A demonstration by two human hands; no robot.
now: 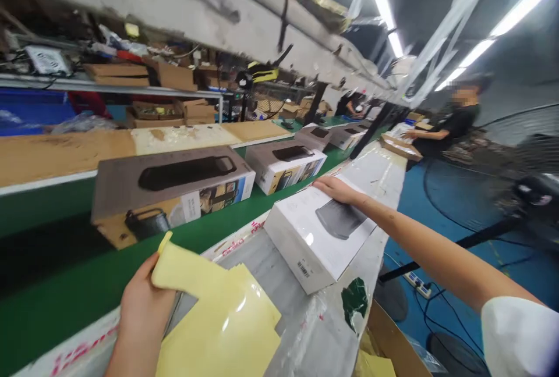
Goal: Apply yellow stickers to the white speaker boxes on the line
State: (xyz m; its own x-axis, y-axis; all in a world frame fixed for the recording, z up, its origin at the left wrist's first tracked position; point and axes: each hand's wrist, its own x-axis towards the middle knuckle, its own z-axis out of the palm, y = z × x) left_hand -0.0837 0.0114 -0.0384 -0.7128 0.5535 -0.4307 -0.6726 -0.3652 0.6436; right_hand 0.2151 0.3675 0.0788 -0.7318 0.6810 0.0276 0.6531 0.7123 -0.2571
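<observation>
My left hand [146, 301] is closed on the edge of a yellow sheet [190, 263], whose corner curls up over the fingers. Below it a loose pile of yellow sheets [222, 330] lies on the grey worktop. My right hand [336, 189] rests on the far end of a white printed carton [308, 231], palm down with the fingers stretched over its edge. The carton lies on the worktop beside the belt, a dark product picture on its top and a barcode label on its near end.
A green conveyor belt [174, 243] carries several printed cartons, the nearest a large brown-topped carton [174, 185]. A cardboard box [393, 336] stands below the worktop. On the right are a floor fan [533, 191] and a power strip [417, 285]. A person [458, 115] works farther along.
</observation>
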